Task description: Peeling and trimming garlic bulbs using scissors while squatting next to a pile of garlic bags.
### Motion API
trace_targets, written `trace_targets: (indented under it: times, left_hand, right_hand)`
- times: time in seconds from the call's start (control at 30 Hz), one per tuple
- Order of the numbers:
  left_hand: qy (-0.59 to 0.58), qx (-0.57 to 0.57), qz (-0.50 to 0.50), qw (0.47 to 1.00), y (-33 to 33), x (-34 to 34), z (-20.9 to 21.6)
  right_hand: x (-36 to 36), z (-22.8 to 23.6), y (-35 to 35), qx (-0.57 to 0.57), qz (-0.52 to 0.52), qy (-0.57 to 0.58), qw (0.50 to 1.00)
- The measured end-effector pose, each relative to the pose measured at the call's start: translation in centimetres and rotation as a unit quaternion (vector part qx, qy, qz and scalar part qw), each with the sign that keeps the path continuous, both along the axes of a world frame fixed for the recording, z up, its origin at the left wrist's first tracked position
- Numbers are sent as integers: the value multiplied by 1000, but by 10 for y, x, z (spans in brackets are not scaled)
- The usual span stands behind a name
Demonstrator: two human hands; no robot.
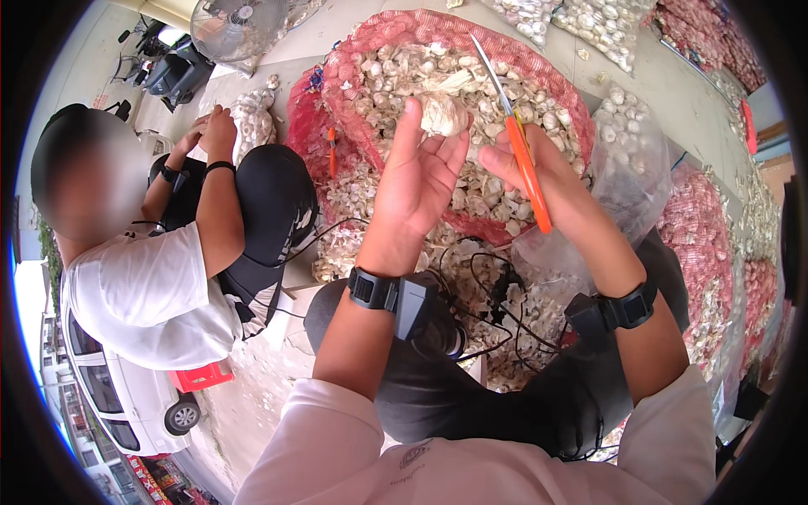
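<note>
My left hand (418, 178) is turned palm up and holds a garlic bulb (443, 114) at its fingertips, the thumb raised beside it. The bulb's dry stalk (455, 82) points away from me. In my right hand (553, 162) is a pair of scissors with orange handles (528, 172), its blades (493, 72) directed up and to the left, apart from the bulb. Some of the right fingers are hidden behind the handles. Under both hands lies a large red mesh sack (370, 44), rolled open and full of garlic bulbs (492, 198).
A co-worker (151, 278) sits at my left with both hands raised. A clear plastic bag of garlic (624, 139) stands at my right, near full red mesh sacks (694, 227). Cables (505, 316) hang over garlic skins between my knees. Another orange-handled tool (332, 151) lies by the sack.
</note>
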State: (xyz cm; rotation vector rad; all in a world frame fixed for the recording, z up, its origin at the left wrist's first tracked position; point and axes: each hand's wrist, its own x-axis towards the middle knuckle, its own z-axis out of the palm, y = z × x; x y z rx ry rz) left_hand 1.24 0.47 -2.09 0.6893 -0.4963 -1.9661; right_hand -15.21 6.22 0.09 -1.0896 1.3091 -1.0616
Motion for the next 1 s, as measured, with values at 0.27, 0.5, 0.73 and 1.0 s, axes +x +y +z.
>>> trace_targets:
  times: [0.27,0.5,0.73,1.0]
  left_hand:
    - [-94,-21,21,995,4,1,2]
    - [-170,-86,-1,982,3,3,7]
    - [-108,-46,-23,993,3,1,8]
    - [-191,-75,-108,973,16,-7,5]
  right_hand:
    - [1,-13,9,35,78,136,987]
    - [-18,-7,7,9,55,204,977]
    - [-15,9,6,150,-107,80,980]
    - [-4,-4,1,14,-107,-52,993]
